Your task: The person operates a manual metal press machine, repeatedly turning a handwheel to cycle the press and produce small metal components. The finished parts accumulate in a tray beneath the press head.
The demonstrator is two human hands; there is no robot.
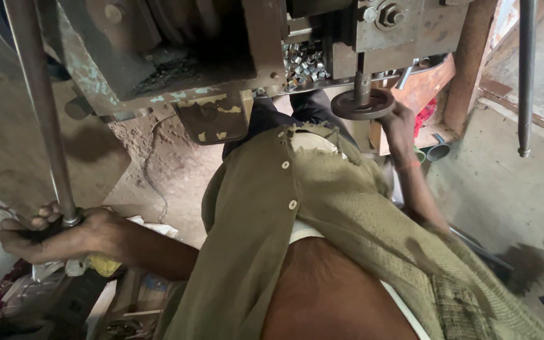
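Note:
My left hand (pixel 51 234) is closed around the lower end of a long steel lever rod (pixel 39 107) that runs up to the top left. My right hand (pixel 399 126) reaches up under the press and touches a round dark metal wheel (pixel 363 104) on a vertical spindle. Whether its fingers grip the wheel is hidden. Above the wheel sits the heavy worn machine body (pixel 177 56), with a heap of small shiny metal pieces (pixel 303 63) on its bed. My olive buttoned shirt (pixel 322 214) fills the middle.
A second vertical steel rod (pixel 524 75) hangs at the right. A rusty upright frame post (pixel 467 63), a grey pipe piece (pixel 439 150) and a red scrap lie beside it. Concrete floor (pixel 505 182) spreads right; clutter and scraps (pixel 96 296) lie lower left.

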